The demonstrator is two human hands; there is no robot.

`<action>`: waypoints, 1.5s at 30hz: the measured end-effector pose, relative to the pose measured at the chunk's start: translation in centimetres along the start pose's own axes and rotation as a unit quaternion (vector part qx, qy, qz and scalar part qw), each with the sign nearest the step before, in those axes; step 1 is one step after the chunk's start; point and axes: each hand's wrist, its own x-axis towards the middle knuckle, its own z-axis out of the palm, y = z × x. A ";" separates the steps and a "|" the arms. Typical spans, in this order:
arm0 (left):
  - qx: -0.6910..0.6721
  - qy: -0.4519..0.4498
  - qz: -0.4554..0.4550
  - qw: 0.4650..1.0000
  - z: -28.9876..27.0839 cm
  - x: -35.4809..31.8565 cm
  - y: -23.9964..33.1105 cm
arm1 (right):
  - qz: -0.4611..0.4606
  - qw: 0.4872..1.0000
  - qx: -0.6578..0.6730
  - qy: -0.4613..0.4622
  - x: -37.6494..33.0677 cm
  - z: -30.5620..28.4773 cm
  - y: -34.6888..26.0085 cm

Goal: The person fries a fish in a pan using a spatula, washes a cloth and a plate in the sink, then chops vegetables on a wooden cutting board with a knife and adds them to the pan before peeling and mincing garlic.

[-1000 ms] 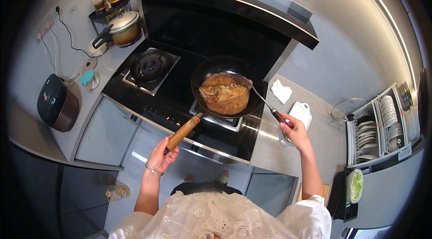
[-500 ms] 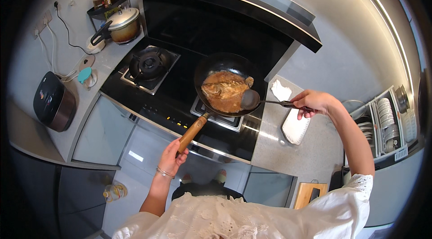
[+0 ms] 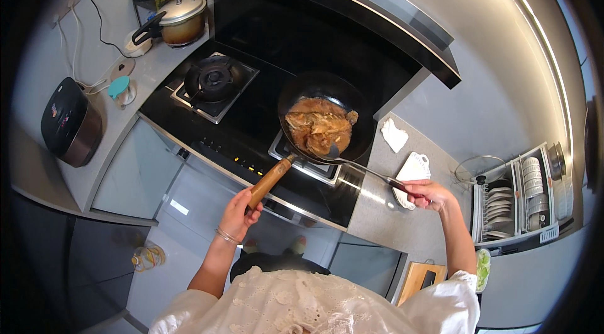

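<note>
Our left hand [image 3: 238, 211] clamps fingers round the wok's wooden handle [image 3: 269, 180] while our right hand [image 3: 428, 195] grips the spatula [image 3: 352, 163] under the browned fish [image 3: 319, 131].

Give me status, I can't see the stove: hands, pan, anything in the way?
Left hand gripping wooden pan handle. Right hand holding spatula, blade at pan's near edge. Browned food in pan on right burner. Nothing blocking.

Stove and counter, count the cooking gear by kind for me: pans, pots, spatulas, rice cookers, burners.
Pans: 1, the black pan with brown food, its wooden handle in the left hand
Pots: 1, the lidded pot
Spatulas: 1, the spatula in the right hand
Rice cookers: 1, the rice cooker
Burners: 2, one free burner
Total: 6
</note>
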 end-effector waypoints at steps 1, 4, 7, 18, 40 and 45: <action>0.008 0.001 0.003 1.000 0.1 -0.1 0.1 | -0.014 1.000 0.012 -0.002 -0.6 0.3 0.1; 0.010 0.001 0.001 1.000 0.2 -0.1 0.0 | -0.030 0.999 0.033 0.004 -1.4 0.1 -0.4; -0.005 -0.004 -0.006 1.000 0.2 -0.2 0.0 | -0.053 0.998 -0.008 0.030 -1.7 0.7 -3.1; -0.012 -0.006 -0.008 1.000 -0.1 0.1 -0.3 | -0.180 0.815 -0.488 0.255 -2.1 6.0 -10.1; -0.009 0.000 -0.013 1.000 0.4 -0.3 0.3 | -0.049 0.997 0.064 -0.015 -1.2 -0.5 -2.6; -0.005 0.006 -0.010 1.000 0.2 -0.3 0.2 | -0.146 0.962 -0.204 0.110 -1.4 2.7 -8.1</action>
